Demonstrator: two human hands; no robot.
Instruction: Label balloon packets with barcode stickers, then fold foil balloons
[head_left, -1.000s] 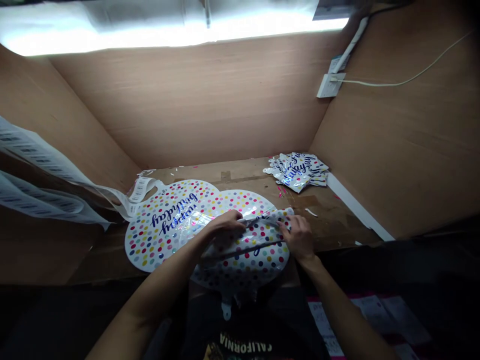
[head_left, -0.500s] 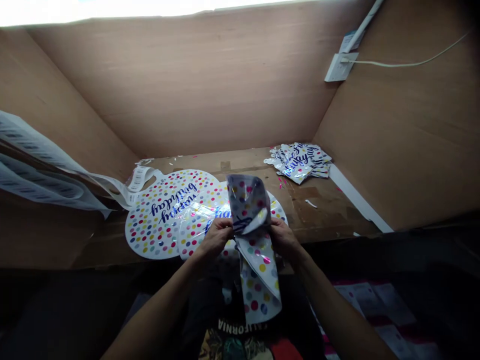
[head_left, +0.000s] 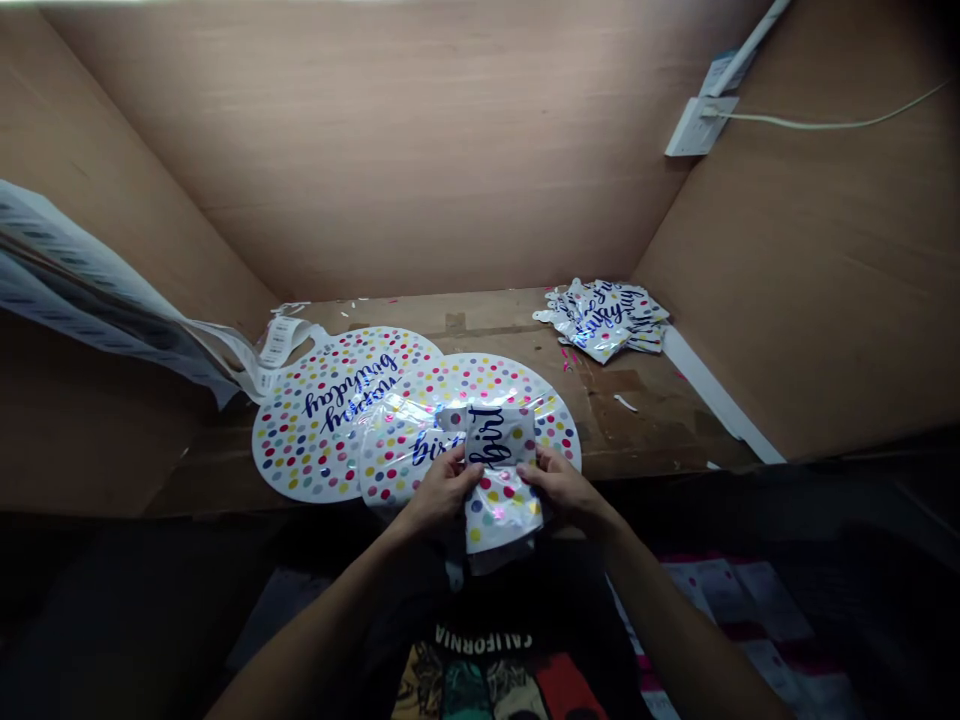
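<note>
My left hand (head_left: 442,492) and my right hand (head_left: 559,490) hold a folded polka-dot foil balloon (head_left: 499,490) between them, just above the table edge. The word "birt" shows on its outer fold. Under my hands lies a flat round foil balloon (head_left: 465,385) with colored dots and blue lettering, its lower part hidden by them. It overlaps a second flat "happy birthday" balloon (head_left: 330,420) to the left. A stack of folded foil balloons (head_left: 607,318) lies at the far right of the table.
Cardboard walls (head_left: 375,150) enclose the worktop (head_left: 495,320) on three sides. Strips of barcode labels (head_left: 281,342) hang in from the left. A white strip (head_left: 712,390) lies along the right wall. A wall socket (head_left: 697,125) with a cable is above, and papers (head_left: 735,620) lie below right.
The balloon that hung as a long folded strip is now folded shorter and lowered toward the table. This uncovers the flat balloon beneath. The view has tilted slightly downward.
</note>
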